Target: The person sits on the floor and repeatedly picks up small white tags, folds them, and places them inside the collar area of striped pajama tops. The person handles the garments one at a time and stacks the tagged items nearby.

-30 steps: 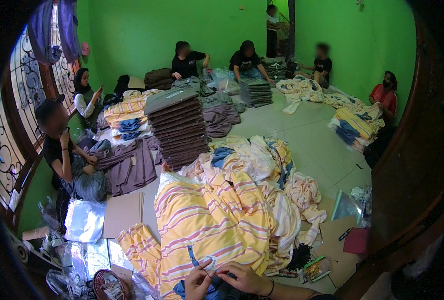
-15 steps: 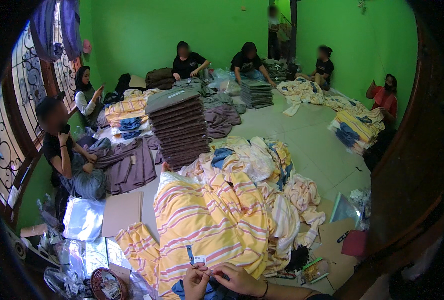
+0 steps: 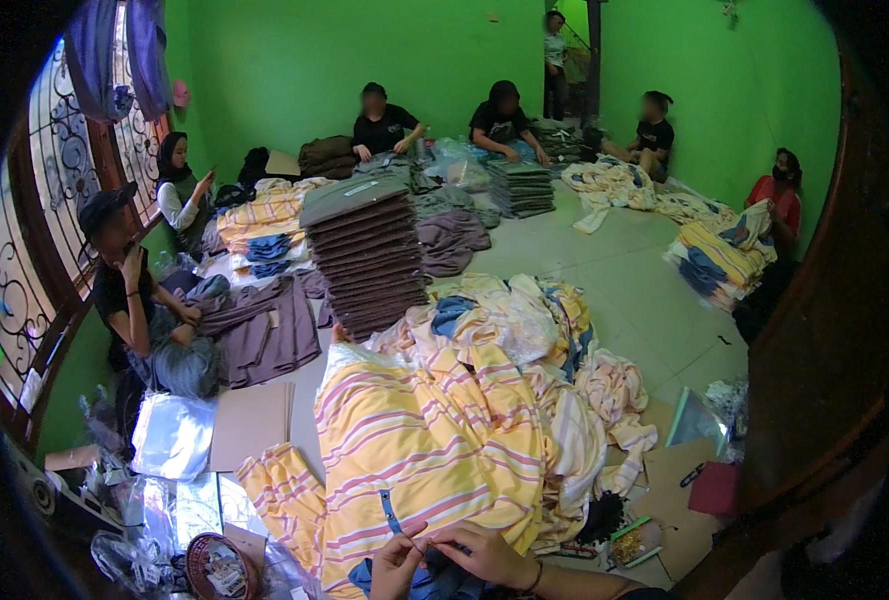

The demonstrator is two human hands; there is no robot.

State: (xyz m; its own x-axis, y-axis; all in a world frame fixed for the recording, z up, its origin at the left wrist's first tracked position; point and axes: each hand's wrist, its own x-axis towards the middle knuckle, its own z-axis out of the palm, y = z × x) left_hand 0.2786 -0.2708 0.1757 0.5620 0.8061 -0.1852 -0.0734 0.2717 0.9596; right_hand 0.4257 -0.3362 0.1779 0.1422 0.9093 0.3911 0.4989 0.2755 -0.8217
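My left hand (image 3: 398,566) and my right hand (image 3: 487,556) meet at the lower middle of the head view, fingertips pinched close together. Whatever lies between their fingers is too small to make out. Just beyond the left fingertips a narrow blue strip (image 3: 391,512) with a dark dot at its far end lies against the striped cloth. Under the hands is a yellow garment (image 3: 435,440) with pink and white stripes, spread over my lap. Some blue cloth (image 3: 445,580) shows below my right hand, partly covered by it.
A tall stack of folded dark garments (image 3: 365,260) stands beyond the cloth. Crumpled striped garments (image 3: 575,420) lie at the right. A basket (image 3: 223,568), plastic bags (image 3: 173,435) and cardboard (image 3: 253,428) are at the left. Several people sit along the walls.
A white tag that showed above my fingertips is no longer visible. My hands stay close together, pinched, slightly farther right in the picture. The person in red at the right has lowered a raised hand.
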